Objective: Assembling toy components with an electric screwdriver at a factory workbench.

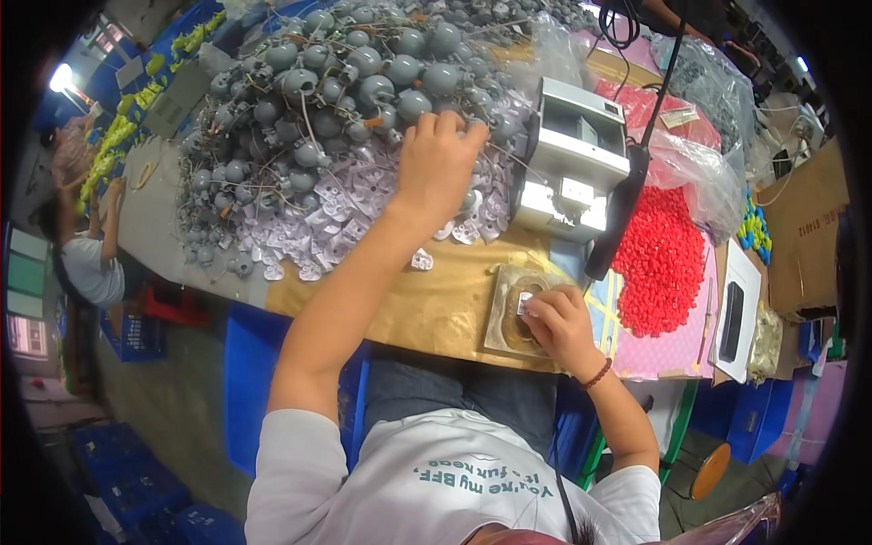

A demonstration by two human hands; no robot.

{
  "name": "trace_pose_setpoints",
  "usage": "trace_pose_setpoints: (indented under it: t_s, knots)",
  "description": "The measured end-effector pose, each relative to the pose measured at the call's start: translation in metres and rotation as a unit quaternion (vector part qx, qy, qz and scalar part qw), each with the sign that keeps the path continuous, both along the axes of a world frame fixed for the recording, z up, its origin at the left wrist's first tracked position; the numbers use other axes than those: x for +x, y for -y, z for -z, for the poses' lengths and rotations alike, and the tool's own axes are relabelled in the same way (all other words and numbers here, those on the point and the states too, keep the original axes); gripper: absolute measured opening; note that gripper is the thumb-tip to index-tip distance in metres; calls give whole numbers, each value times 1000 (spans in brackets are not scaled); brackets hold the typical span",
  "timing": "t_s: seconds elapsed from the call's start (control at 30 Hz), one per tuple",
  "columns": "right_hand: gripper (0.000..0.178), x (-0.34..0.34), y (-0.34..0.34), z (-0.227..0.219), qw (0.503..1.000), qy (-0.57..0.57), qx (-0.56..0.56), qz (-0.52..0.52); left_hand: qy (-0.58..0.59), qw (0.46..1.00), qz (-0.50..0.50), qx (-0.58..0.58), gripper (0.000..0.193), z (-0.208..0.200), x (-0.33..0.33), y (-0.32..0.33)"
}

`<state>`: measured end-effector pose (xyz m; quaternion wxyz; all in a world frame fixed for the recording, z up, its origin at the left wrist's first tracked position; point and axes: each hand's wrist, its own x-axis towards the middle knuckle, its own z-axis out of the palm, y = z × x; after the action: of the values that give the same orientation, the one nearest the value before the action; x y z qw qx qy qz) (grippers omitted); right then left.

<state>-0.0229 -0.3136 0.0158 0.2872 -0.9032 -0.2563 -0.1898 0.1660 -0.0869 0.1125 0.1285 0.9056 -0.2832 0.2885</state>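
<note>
My left hand reaches over the heap of grey ball-shaped parts. Its fingers curl down among the parts, and the fingertips are hidden, so what they grip does not show. Nearer to me, my right hand is closed in a pinch on a small white plastic part. That part sits at the hollow of a square metal fixture block. Many white plastic parts lie loose between the grey heap and my left forearm.
Right of my left hand stands a white and grey machine, with a black cable-fed tool hanging beside it. A pile of red pellets lies farther right. Brown paper covers the table's near edge. Another person works at the left.
</note>
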Motion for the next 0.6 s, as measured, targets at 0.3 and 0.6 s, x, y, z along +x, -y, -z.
trace_pose_setpoints:
  t_s: [0.3,0.6]
  knots:
    - [31,-5,11,-4,984,-79,154,41,-207,834,197,-472,35,-74,-33,-20]
    - [27,-4,2,-10,977,-114,177,42,-334,730,229,-552,27,-79,-18,-30]
